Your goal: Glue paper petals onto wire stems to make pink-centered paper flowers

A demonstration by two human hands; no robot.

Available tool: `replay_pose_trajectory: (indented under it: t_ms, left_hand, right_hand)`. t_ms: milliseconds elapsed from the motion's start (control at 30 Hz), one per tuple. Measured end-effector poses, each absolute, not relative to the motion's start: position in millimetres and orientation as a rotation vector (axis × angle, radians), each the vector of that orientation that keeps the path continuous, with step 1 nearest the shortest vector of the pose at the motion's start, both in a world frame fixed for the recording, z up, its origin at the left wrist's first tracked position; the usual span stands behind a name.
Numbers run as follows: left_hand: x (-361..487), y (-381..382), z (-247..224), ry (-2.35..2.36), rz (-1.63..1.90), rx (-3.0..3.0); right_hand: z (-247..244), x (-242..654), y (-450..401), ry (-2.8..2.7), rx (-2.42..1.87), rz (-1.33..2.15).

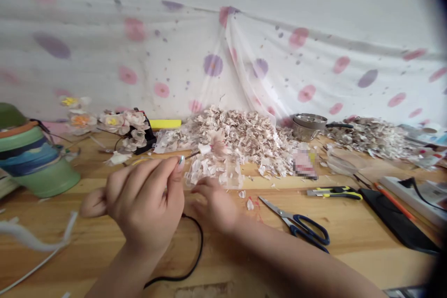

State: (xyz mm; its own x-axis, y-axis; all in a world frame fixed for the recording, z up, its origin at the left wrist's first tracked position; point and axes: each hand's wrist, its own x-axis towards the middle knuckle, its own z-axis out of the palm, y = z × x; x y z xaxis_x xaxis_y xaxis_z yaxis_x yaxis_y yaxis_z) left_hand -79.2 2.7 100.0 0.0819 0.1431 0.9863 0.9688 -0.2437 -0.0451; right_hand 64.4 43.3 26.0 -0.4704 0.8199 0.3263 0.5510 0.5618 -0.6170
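My left hand [146, 195] is closed, with thumb and forefinger pinching the thin dark stem of a handmade flower [218, 143]. The stem points right and carries a white part and pale brownish-pink petals at its tip. Lower and to the right, my right hand [218, 205] hovers near the front of a clear plastic compartment box [234, 179] holding white petals. Its fingers are smeared by motion, so what they hold, if anything, does not show. Behind the box rises a large heap of dried-looking petals [244, 132].
Scissors [296, 223] and a yellow utility knife [335, 193] lie to the right, near a black flat object [398, 219] and a white power strip [415, 198]. A painted pot [38, 163] and finished flowers [125, 123] stand left. A black cable [200, 247] curves in front.
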Motion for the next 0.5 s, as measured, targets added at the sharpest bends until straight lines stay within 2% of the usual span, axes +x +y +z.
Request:
replay_pose_trajectory:
  t_ms: [200,500]
  left_hand:
    - [-83.9,5.2,87.6,-1.188,-1.174,-1.543]
    - [-81.4,6.5,80.7,-1.181,-1.122,-1.535]
  right_hand:
    - [26.8,134.5,86.3,-2.225,-1.253,0.401]
    - [11.1,119.9,97.0,-2.326,-1.189,0.465]
